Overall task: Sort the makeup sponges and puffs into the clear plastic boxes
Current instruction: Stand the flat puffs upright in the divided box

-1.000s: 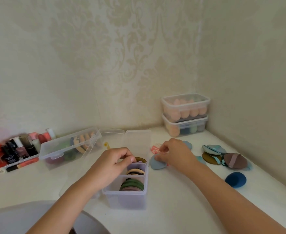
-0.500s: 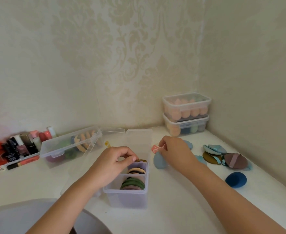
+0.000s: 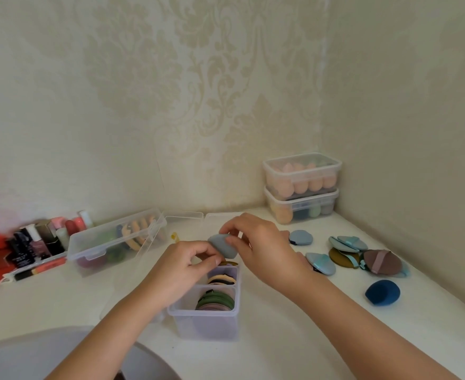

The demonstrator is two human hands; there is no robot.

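Since 0.5 s ago the grey-blue puff (image 3: pixel 222 245) has left the table and sits at frame centre, held above the far end of the open divided box (image 3: pixel 206 319). Left to right: cosmetics bottles (image 3: pixel 38 242) at far left; clear box of puffs (image 3: pixel 116 242), lid on, just right of them. Left hand (image 3: pixel 182 270) at centre, grip pinched together at the puff's lower edge, fingers curled over the box's back compartment and hiding most of it. Divided box below holds green, pink, cream and black puffs standing on edge. Right hand (image 3: pixel 264 250) has grip clamped on the puff's top and right side, forearm running to lower right. Right of it, loose puffs on the table (image 3: pixel 280 338): light blue (image 3: pixel 300 237), olive, mauve (image 3: pixel 382 262), dark blue (image 3: pixel 382 292). Two stacked lidded boxes of sponges (image 3: pixel 302 187) in the corner, upper right.
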